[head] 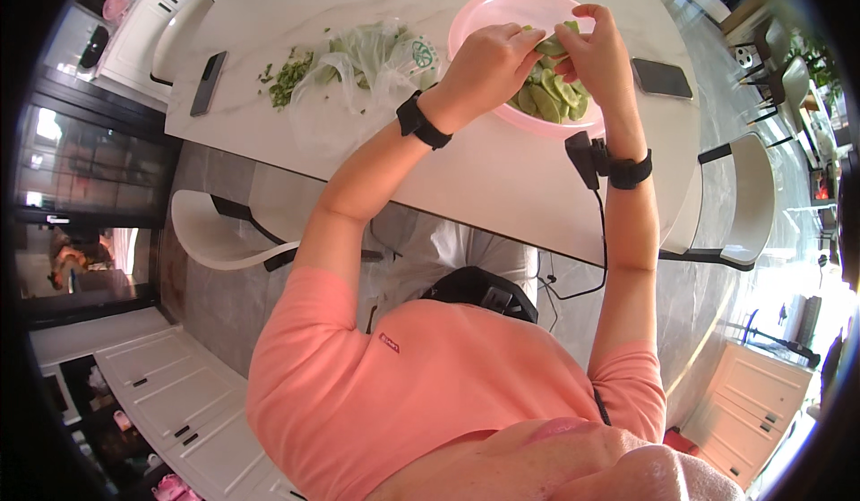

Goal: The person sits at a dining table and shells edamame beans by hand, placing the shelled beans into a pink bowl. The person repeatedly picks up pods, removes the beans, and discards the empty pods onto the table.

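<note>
Flat green bean pods [547,94] lie in a pink plastic basin [470,14] on the marble-patterned table. Above the basin, my left hand [494,61] pinches one end of a green pod [552,45] between thumb and fingers. My right hand [598,54] grips the pod's other end, close beside the left. Part of the basin is hidden behind my hands. To the left of the basin lies a crumpled clear plastic bag [363,64] with green pods partly visible through it. A small pile of green trimmings [290,81] sits at the bag's left side.
One phone [208,84] lies near the table's left end, another [662,78] right of the basin. A cable [605,232] hangs from a black device [588,158] at my right wrist over the table edge. Chairs [232,232] stand at both sides.
</note>
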Motion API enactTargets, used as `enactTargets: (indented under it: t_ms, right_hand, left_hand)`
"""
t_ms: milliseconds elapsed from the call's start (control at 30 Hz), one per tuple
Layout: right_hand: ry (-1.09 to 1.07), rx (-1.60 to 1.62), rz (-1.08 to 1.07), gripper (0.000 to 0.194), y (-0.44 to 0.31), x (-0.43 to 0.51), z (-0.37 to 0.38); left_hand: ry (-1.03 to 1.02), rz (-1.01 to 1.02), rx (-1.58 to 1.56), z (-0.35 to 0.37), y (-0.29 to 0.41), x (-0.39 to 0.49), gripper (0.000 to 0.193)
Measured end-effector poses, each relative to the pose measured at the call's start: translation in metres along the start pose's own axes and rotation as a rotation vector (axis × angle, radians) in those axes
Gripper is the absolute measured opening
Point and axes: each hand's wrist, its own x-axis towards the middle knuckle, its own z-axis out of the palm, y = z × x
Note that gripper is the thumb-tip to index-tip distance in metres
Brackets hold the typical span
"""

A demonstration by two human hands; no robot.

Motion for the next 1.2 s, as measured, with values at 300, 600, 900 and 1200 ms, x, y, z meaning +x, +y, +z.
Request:
enactTargets:
  t_ms: [300, 600, 900, 1200]
  right_hand:
    - [-0.075, -0.49, -0.327, 0.017, 0.002, -0.002, -0.003]
    - [-0.197, -0.463, -0.57, 0.013, 0.004, -0.004, 0.001]
    - [-0.216, -0.09, -0.157, 0.018, 0.002, -0.006, -0.001]
    - [-0.078, 0.308, -0.028, 0.026, 0.02, 0.016, -0.034]
  left_hand:
    - [-0.042, -0.01, 0.016, -0.008, -0.012, 0.0, 0.01]
    - [-0.139, -0.084, -0.066, -0.019, -0.01, -0.001, 0.013]
    - [-0.128, -0.443, -0.337, -0.02, -0.011, 0.0, 0.021]
    - [0.016, -0.523, -0.28, -0.037, -0.026, 0.008, 0.024]
